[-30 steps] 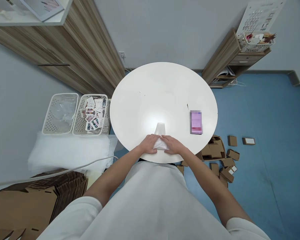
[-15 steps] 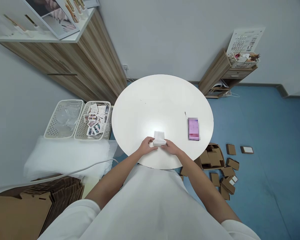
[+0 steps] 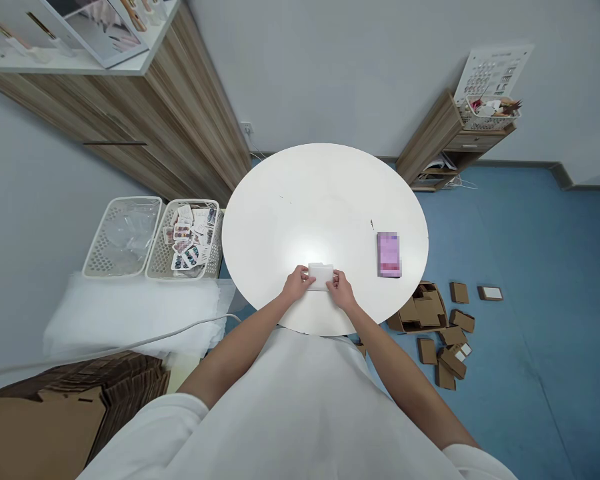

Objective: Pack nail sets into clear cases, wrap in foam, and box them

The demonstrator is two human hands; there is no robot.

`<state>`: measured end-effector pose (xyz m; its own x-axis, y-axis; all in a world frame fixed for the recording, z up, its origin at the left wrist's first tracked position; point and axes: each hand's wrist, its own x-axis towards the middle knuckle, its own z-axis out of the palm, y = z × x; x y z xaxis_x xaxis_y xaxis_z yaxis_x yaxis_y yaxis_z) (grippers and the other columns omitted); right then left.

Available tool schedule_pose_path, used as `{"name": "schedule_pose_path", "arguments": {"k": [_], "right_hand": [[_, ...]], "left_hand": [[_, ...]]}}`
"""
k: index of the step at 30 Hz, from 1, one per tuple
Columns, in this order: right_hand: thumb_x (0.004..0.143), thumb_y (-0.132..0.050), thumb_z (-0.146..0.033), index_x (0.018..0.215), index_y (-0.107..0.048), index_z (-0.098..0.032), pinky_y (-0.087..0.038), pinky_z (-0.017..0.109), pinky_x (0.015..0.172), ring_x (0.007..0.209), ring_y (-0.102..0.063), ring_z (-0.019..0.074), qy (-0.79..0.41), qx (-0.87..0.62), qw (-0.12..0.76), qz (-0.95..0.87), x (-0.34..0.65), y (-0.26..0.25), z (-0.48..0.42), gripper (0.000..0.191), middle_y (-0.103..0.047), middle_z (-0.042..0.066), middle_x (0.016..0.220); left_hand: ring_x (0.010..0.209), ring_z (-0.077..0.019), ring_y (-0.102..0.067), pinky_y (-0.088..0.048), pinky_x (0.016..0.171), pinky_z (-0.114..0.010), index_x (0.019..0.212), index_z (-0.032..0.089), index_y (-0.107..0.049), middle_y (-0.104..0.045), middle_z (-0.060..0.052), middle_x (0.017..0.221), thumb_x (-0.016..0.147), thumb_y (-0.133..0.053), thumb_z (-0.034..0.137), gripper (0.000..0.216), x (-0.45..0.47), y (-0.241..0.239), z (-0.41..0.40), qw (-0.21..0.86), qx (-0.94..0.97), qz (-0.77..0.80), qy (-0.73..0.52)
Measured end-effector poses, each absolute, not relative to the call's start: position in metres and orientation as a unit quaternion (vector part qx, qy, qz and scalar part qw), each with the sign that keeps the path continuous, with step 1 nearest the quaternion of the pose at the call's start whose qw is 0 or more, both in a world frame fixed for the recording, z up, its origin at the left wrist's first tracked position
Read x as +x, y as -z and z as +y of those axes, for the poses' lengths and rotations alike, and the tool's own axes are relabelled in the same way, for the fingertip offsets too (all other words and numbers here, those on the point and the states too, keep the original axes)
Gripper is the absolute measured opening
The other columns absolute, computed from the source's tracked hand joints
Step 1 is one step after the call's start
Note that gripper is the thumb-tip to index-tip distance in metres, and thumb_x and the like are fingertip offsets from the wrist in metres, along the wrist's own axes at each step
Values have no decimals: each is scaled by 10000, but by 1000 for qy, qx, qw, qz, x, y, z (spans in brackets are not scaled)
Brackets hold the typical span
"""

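Between my two hands is a small white packet [image 3: 321, 276] near the front edge of the white round table [image 3: 325, 180]. It looks like something flat wrapped in soft white sheet; what is inside is hidden. My left hand [image 3: 297, 283] grips its left end, thumb on the near face and fingers behind. The right end is pinched the same way by my right hand [image 3: 341, 289]. To the right on the tabletop lies a purple-pink box or pad [image 3: 389, 255], its surface blurred out.
Left of the table stand two white baskets [image 3: 153, 257], one with printed cards. Below them lie a stack of white foam-like sheets [image 3: 135, 307] and folded cardboard [image 3: 40, 427]. Several small brown boxes [image 3: 463, 320] lie on the blue floor at right, beside an open carton [image 3: 420, 327].
The white packet's near flap has been folded up, so it now shows a broad flat face. Both hands have turned, with thumbs now on its front.
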<state>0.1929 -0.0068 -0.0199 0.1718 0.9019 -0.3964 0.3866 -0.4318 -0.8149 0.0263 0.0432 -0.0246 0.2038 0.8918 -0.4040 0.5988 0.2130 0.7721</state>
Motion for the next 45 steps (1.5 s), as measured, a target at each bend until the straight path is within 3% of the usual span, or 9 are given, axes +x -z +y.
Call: {"name": "schedule_pose_path", "arguments": {"k": [6, 10, 17, 21, 26, 31, 38, 45], "right_hand": [[741, -437, -355, 1115, -434, -171, -431, 318, 692, 754, -513, 173, -366, -763, 280, -452, 185, 26, -15, 417, -525, 52, 905], [728, -447, -378, 1143, -384, -184, -423, 299, 642, 699, -517, 162, -379, -774, 268, -432, 185, 29, -13, 463, -531, 27, 878], [714, -461, -355, 1007, -450, -217, -422, 298, 650, 727, -520, 157, -408, -766, 259, -425, 188, 25, -6, 324, -537, 29, 932], [729, -456, -368, 1001, -462, -213, -430, 313, 702, 741, -530, 157, -449, -742, 261, -424, 195, 18, -4, 313, -549, 31, 924], [748, -448, -379, 1075, -453, -216, -443, 312, 744, 822, -547, 163, -496, -717, 290, -395, 210, 10, -12, 366, -536, 57, 1000], [763, -435, -344, 1193, -387, -248, -471, 317, 700, 794, -559, 154, -535, -694, 285, -389, 226, 2, -23, 444, -496, 63, 1084], [772, -433, -215, 1292, -340, -278, -445, 367, 786, 781, -543, 164, -502, -622, 213, -562, 224, 4, -19, 532, -440, 85, 1158], [762, -427, -213, 1335, -290, -241, -458, 348, 792, 848, -541, 162, -552, -609, 211, -528, 224, 14, -19, 589, -462, 88, 1114]], "left_hand": [[713, -142, -543, -432, 674, -276, 968, 197, -584, -603, -31, 861, 782, -478, 380, 282, 29, 23, 39, 453, 640, 602, -149], [737, -141, -564, -438, 709, -272, 1054, 202, -552, -621, -15, 832, 754, -526, 350, 336, 30, 25, 41, 474, 592, 633, -156], [752, -157, -598, -450, 662, -264, 916, 188, -569, -640, -25, 787, 641, -656, 338, 325, 34, 31, 52, 481, 502, 701, -156], [740, -146, -601, -461, 666, -257, 899, 179, -578, -644, -39, 813, 652, -642, 329, 296, 33, 28, 52, 525, 489, 673, -178], [866, -161, -588, -454, 762, -276, 943, 167, -588, -629, -78, 959, 713, -578, 371, 308, 25, 23, 37, 522, 489, 666, -211], [893, -166, -579, -457, 764, -292, 1119, 177, -525, -596, -89, 1028, 776, -509, 391, 404, 27, 16, 16, 497, 467, 697, -223], [962, -176, -538, -451, 806, -314, 1232, 207, -457, -508, -97, 1141, 811, -459, 281, 428, 46, 11, 6, 445, 565, 655, -232], [949, -168, -530, -442, 843, -319, 1248, 198, -439, -521, -87, 1118, 731, -499, 138, 524, 48, 20, 8, 476, 534, 662, -225]]}}
